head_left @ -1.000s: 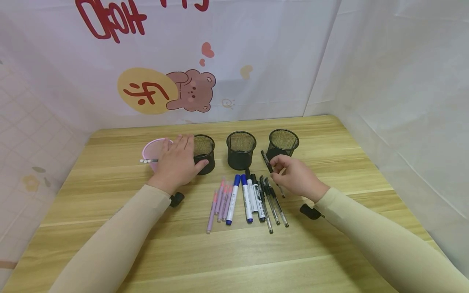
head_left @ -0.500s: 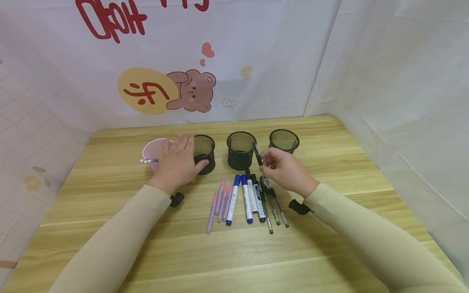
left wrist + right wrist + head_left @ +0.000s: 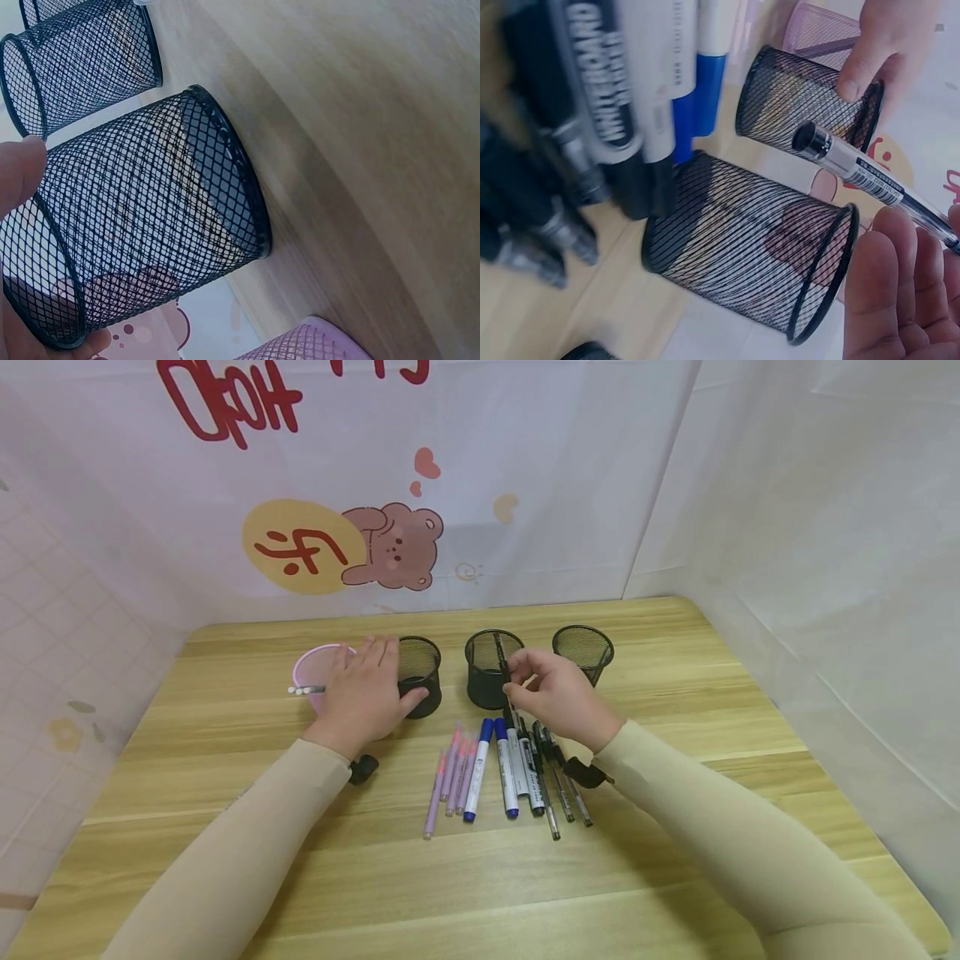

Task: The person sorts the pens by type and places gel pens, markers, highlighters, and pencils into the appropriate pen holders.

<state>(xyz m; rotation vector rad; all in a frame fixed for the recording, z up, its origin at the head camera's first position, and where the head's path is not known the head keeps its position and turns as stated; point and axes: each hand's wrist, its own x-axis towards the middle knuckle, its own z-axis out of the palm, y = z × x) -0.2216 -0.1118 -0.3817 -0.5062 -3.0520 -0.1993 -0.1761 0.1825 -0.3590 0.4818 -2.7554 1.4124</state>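
Note:
My left hand (image 3: 360, 697) holds the left black mesh pen holder (image 3: 424, 683) by its rim. In the left wrist view the thumb (image 3: 21, 174) is at one side of that rim and fingertips show at the other. My right hand (image 3: 558, 695) pinches a gel pen (image 3: 501, 650) with a clear barrel and black ends. In the head view the pen overlaps the opening of the middle black mesh pen holder (image 3: 486, 690). The right wrist view shows the pen (image 3: 874, 180) slanting above the fingertips, beside that holder.
A third black mesh holder (image 3: 583, 647) stands at the right. The pink mesh holder (image 3: 306, 670) at the left carries slim white-ended rods (image 3: 303, 691). Purple highlighters (image 3: 435, 797), blue-capped markers (image 3: 476, 777), black-capped markers (image 3: 531, 777) and several gel pens (image 3: 576, 793) lie in front.
My right hand has carried the gel pen leftward, from in front of the right holder to the middle holder, raising it off the table. The left hand stays put.

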